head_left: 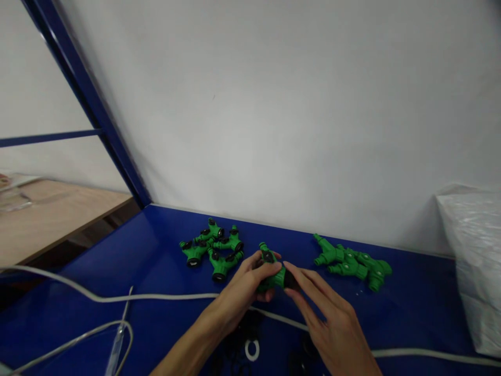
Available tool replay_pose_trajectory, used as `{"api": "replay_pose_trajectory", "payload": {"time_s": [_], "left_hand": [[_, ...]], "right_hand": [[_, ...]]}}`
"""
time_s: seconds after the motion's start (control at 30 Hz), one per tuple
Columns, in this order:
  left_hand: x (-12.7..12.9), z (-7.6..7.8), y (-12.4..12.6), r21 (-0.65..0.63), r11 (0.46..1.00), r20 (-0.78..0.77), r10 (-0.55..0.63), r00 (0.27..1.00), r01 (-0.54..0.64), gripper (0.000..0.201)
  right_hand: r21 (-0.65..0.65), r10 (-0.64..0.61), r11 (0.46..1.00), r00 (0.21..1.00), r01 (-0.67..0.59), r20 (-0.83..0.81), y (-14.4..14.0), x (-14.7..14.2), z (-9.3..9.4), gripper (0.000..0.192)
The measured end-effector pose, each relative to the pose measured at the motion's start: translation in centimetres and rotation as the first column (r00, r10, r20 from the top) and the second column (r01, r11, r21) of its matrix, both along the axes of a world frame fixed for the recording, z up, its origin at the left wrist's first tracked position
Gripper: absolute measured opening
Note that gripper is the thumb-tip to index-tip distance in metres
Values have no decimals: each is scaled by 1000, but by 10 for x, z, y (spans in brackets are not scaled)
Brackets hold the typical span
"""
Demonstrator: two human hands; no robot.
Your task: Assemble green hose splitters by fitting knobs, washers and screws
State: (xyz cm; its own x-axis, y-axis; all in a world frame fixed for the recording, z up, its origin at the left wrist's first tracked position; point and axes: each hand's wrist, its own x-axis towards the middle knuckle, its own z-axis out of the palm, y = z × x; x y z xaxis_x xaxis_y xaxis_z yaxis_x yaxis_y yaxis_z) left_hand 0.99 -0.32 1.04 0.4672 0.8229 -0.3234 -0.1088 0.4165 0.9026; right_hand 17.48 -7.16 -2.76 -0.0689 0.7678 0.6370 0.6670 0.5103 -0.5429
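My left hand [241,288] is closed around a green Y-shaped hose splitter [277,279], its thumb lying on top near a black valve knob. At the splitter's right end, the thumb and fingers of my right hand [331,310] pinch a black collar [290,280]. Whether the collar is fully seated on the splitter cannot be made out. Beyond my left hand lies a cluster of several green splitters with black knobs and collars [220,265]. Plain green splitter bodies [348,266], without visible black parts, lie in a pile beyond my right hand.
A white cable [172,297] crosses the blue tabletop [156,245] beneath my hands. Near my forearms lie a white ring [252,350] and dark small parts. At the left is a screwdriver with a clear handle [116,347]; a plastic-wrapped bundle [475,271] stands at the right.
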Motion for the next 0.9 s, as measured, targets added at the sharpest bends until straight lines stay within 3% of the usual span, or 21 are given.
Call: {"api": "replay_pose_trajectory", "payload": {"time_s": [0.27, 0.43, 0.57, 0.73, 0.9], "left_hand": [[0, -4, 1, -100, 995, 46, 20, 999, -16, 40], [0, -9, 4, -190, 979, 183, -39, 982, 75, 31], [-1, -14, 7, -276, 952, 223, -74, 972, 135, 18], [-4, -13, 10, -478, 868, 198, -45, 979, 137, 13], [-6, -9, 12, -493, 855, 142, -105, 984, 162, 11]], "right_hand": [[-42, 64, 998, 973, -56, 221, -6, 15, -12, 64], [-65, 120, 992, 950, -105, 290, -10, 20, -6, 69], [-33, 151, 988, 928, -149, 342, -12, 22, 3, 65], [-81, 197, 980, 888, -180, 416, -17, 25, 11, 60], [-86, 241, 970, 869, -226, 433, -18, 26, 11, 57]]}}
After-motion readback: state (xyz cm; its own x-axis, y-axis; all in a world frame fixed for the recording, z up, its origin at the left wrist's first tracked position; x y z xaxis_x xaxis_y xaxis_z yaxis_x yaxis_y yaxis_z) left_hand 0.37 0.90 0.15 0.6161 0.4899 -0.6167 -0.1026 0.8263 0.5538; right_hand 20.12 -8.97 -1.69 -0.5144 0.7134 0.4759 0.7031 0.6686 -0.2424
